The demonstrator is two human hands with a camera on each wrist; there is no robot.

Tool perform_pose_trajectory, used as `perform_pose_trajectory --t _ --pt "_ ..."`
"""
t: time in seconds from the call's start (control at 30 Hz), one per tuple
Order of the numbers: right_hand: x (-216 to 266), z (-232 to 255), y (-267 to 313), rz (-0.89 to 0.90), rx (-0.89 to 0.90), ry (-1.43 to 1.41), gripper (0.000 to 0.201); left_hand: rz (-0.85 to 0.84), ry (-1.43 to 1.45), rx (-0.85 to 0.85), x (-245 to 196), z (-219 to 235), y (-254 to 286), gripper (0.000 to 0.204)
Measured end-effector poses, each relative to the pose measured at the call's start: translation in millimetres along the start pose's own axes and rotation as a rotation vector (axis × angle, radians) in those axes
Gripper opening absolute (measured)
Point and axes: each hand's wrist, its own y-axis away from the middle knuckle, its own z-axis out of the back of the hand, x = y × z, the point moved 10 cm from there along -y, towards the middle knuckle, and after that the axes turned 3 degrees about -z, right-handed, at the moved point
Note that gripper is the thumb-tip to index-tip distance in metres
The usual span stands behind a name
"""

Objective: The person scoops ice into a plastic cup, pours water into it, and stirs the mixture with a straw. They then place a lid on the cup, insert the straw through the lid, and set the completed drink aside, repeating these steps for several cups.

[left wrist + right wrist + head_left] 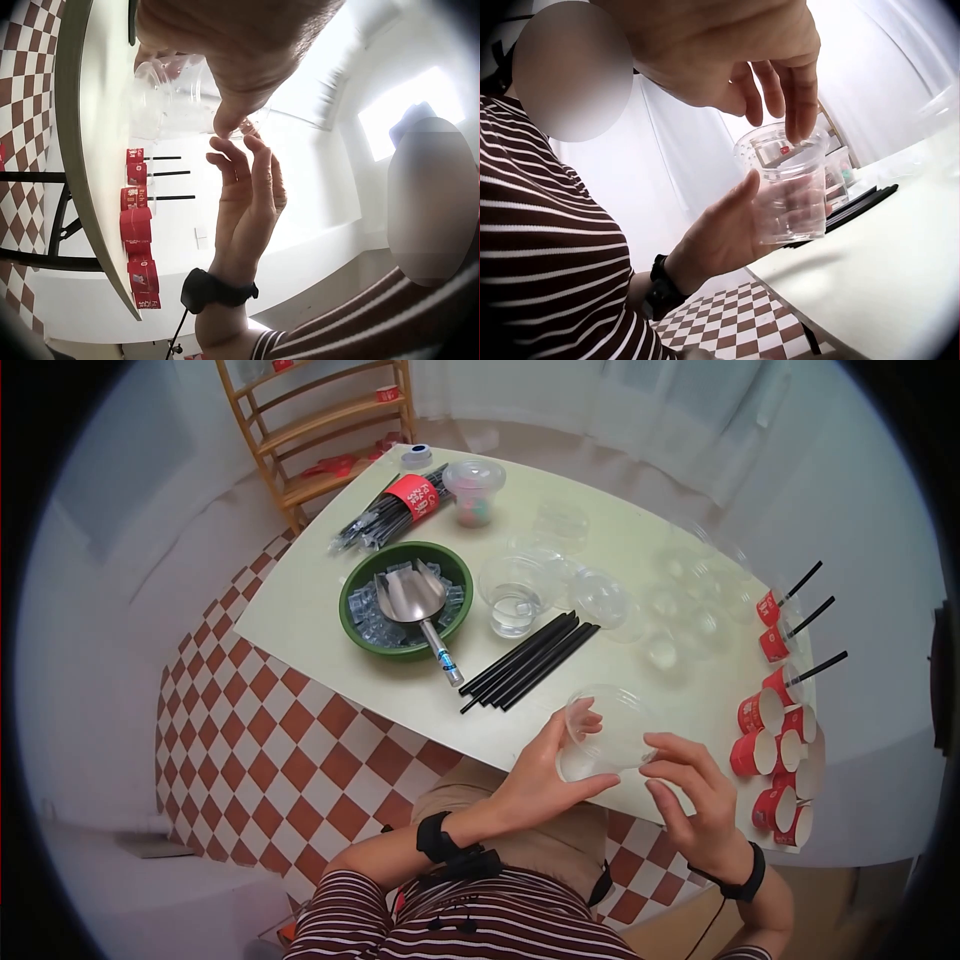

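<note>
My left hand grips a clear plastic cup above the table's front edge, fingers and thumb curled round its side. In the right wrist view the cup is upright, its wide rim on top. My right hand is at the cup's right, fingers bent loosely. The right wrist view puts the right fingertips at the cup's rim; whether they touch it I cannot tell. Several black straws lie just beyond the cup.
A green bowl holds clear packets and a metal scoop. Behind are wrapped straws and a lidded cup. Clear cups and lids spread over the middle. Red paper cups, some with straws, line the right edge.
</note>
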Motion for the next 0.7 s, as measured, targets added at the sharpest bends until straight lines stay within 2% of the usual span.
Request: perform_pose_trajectory --t 0.07,0.17,0.27,0.3,0.37,0.47,0.57,0.7 --pt "2.5 9.4 -17.5 0.008 -0.102 0.005 0.029 -0.011 0.020 -0.032 -5.2 14.1 10.4 0.095" --pt "-16.1 -9.1 -52.4 -0.077 -0.047 -0.118 0.035 -0.032 0.003 -0.044 -14.5 36.5 31.3 0.098" --pt "-17.4 -58.0 -88.7 -0.100 0.153 -0.349 0.047 -0.052 -0.066 -0.053 -26.4 62.0 55.8 0.097" --pt "-17.4 -79.6 -97.1 -0.142 0.299 -0.399 0.054 -0.049 -0.051 -0.081 -28.8 71.8 64.4 0.098" --pt "-12.3 -116.6 -112.5 -0.225 0.476 -0.566 0.051 -0.042 -0.021 -0.138 -32.0 90.7 81.2 0.100" --pt "-4.8 -164.5 -129.5 -0.363 0.644 -0.814 0.049 -0.058 0.021 -0.253 -36.7 120.2 100.0 0.101" --pt "-4.3 -198.1 -134.9 -0.511 0.703 -0.947 0.049 -0.083 0.075 -0.342 -37.1 149.0 110.8 0.101" --pt "-6.6 -202.1 -140.1 -0.571 0.602 -1.002 0.042 -0.093 0.088 -0.416 -33.2 172.2 112.7 0.100"
